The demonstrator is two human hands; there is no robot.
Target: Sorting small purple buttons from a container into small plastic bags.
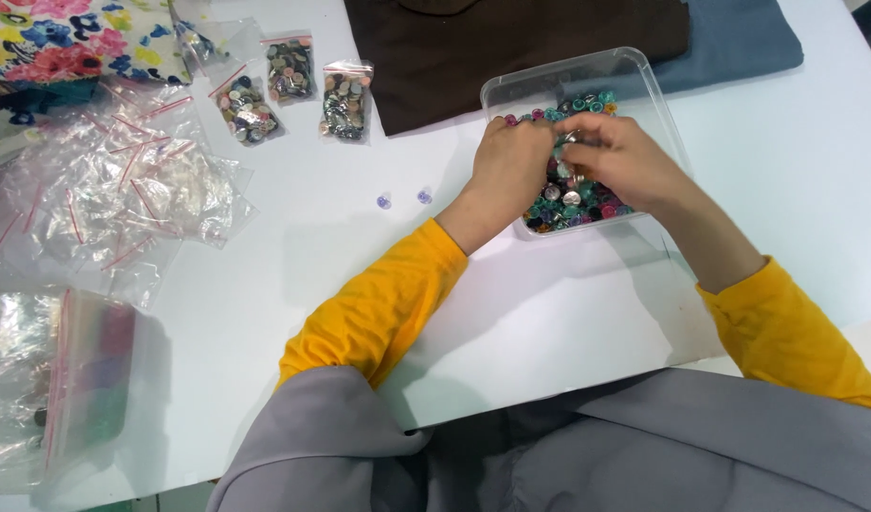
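Right now the buttons [573, 194], small round ones in teal, pink, silver and dark shades, lie heaped in a clear plastic tub [644, 71] on the white table [549, 313], and both my hands are down among them. My left hand [511, 166] rests over the near left part of the heap, fingers curled inward; my right hand [616, 156] meets it from the other side, fingertips bunched toward the left hand. A few silvery buttons show just where the fingers meet, but whether either grip is actually pinched on one or only touching the pile I cannot tell, since the fingertips hide each other.

To do this well, I judge I should work with fingertips only, lifting pieces off the top rather than digging, and keep my wrists low over the rim so nothing flicks out. Two pale loose buttons [403, 199] already sit on the table just left of the tub.

Farther left stand three small filled bags [293, 90] with red zip strips, near a loose spread of empty bags [123, 185]. Beyond the tub lie a dark brown cloth [454, 47] and a blue-grey cloth [748, 43], and a flowered cloth [66, 38] shows at the far left corner.
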